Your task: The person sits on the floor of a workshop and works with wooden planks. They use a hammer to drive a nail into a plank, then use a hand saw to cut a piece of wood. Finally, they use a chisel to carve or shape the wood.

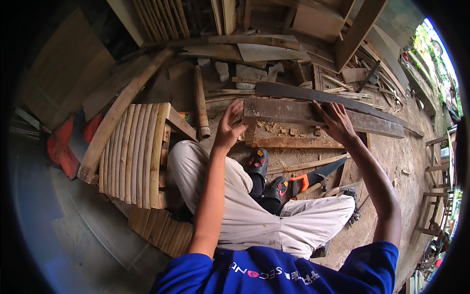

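Observation:
A long, dark wooden beam [289,110] lies crosswise in front of me, with its squared left end nearest my left hand. My left hand [231,128] is raised beside that end, fingers apart and with nothing in it; whether the fingertips touch the wood I cannot tell. Spread fingers of my right hand [338,121] rest on the beam's face and upper edge, right of its middle. Beneath it is another rough timber [296,142], with wood chips around. A dark, flat board [293,91] runs just behind the beam.
By my feet lie a handsaw [323,175] with an orange handle and a hammer [309,190]. A slatted wooden stool [134,154] stands at left, a round wooden post [200,103] beyond it. Scrap wood and stone blocks [222,71] crowd the far side.

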{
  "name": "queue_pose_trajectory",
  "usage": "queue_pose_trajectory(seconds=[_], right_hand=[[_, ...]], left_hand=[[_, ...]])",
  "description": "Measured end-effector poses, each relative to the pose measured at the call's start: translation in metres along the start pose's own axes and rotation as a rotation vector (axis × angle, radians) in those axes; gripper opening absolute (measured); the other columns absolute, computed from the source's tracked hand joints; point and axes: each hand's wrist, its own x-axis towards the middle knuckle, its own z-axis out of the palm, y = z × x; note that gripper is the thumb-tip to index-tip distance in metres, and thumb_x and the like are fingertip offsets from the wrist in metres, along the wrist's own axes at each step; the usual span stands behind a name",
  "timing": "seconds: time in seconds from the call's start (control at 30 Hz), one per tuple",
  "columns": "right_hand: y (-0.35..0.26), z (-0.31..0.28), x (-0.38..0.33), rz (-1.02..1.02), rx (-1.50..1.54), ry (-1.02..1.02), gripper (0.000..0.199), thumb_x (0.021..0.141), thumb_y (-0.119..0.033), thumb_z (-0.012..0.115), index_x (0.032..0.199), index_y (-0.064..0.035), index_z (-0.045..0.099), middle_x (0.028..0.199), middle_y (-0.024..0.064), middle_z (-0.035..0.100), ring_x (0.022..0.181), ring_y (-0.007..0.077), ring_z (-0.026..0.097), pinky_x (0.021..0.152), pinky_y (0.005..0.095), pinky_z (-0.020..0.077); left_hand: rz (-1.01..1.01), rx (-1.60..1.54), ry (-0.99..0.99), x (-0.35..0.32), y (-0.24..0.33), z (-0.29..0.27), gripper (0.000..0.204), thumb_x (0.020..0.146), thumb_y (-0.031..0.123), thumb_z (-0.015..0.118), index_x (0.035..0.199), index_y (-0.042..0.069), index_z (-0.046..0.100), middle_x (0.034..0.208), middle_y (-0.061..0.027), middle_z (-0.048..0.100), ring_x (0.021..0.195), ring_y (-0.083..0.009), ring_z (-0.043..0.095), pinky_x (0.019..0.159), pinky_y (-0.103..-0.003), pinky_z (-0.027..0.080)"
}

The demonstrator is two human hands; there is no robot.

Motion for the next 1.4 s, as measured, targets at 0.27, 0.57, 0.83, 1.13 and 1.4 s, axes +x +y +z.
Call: queue_pose_trajectory(seconds=[0.27, 0.57, 0.83, 1.13, 1.4], right_hand=[[-0.009, 0.011, -0.019, 0.142, -0.106, 0.034, 0.095, 0.073, -0.016, 0.080, 0.157, -0.0152, 0.036, 0.142, 0.0120, 0.050, 0.137, 0.0291, 0.045, 0.116, 0.0508, 0.0289], [-0.060, 0.036, -0.125, 0.621, 0.044, 0.265, 0.083, 0.085, -0.025, 0.076, 0.156, -0.0109, 0.036, 0.154, 0.0159, 0.041, 0.143, 0.0319, 0.040, 0.117, 0.0512, 0.0261], [-0.144, 0.116, -0.241, 1.098, 0.438, 0.394, 0.064, 0.087, -0.012, 0.073, 0.143, -0.0004, 0.044, 0.137, 0.0257, 0.050, 0.125, 0.0434, 0.053, 0.105, 0.0481, 0.0447], [-0.176, 0.182, -0.303, 1.331, 0.609, 0.229, 0.056, 0.086, -0.014, 0.076, 0.135, 0.0007, 0.053, 0.108, 0.0216, 0.064, 0.087, 0.0285, 0.068, 0.080, 0.0378, 0.0563], [-0.176, 0.186, -0.290, 1.342, 0.649, 0.210, 0.050, 0.087, -0.018, 0.077, 0.130, 0.0012, 0.057, 0.109, 0.0234, 0.066, 0.083, 0.0313, 0.071, 0.077, 0.0402, 0.0576]], left_hand=[[0.160, 0.034, 0.172, -0.017, 0.023, 0.043, 0.058, 0.101, 0.014, 0.062, 0.151, 0.000, 0.038, 0.149, -0.0164, 0.049, 0.135, -0.0204, 0.050, 0.108, -0.032, 0.044], [0.205, 0.279, 0.229, -0.007, 0.012, 0.053, 0.058, 0.100, 0.017, 0.066, 0.150, -0.001, 0.041, 0.140, -0.0154, 0.056, 0.116, -0.0205, 0.063, 0.100, -0.031, 0.051], [0.216, 0.376, 0.397, 0.012, -0.004, 0.046, 0.043, 0.103, 0.030, 0.062, 0.134, 0.001, 0.053, 0.118, -0.0097, 0.067, 0.104, -0.0160, 0.064, 0.093, -0.029, 0.048], [0.153, 0.572, 0.160, 0.095, 0.039, 0.023, 0.074, 0.107, 0.062, 0.023, 0.129, 0.001, 0.060, 0.134, -0.0147, 0.063, 0.124, -0.0268, 0.058, 0.105, -0.038, 0.041], [0.108, 0.820, -0.052, 0.092, 0.057, 0.032, 0.070, 0.109, 0.054, 0.024, 0.127, 0.001, 0.065, 0.132, -0.0188, 0.064, 0.126, -0.0354, 0.057, 0.107, -0.039, 0.043]])
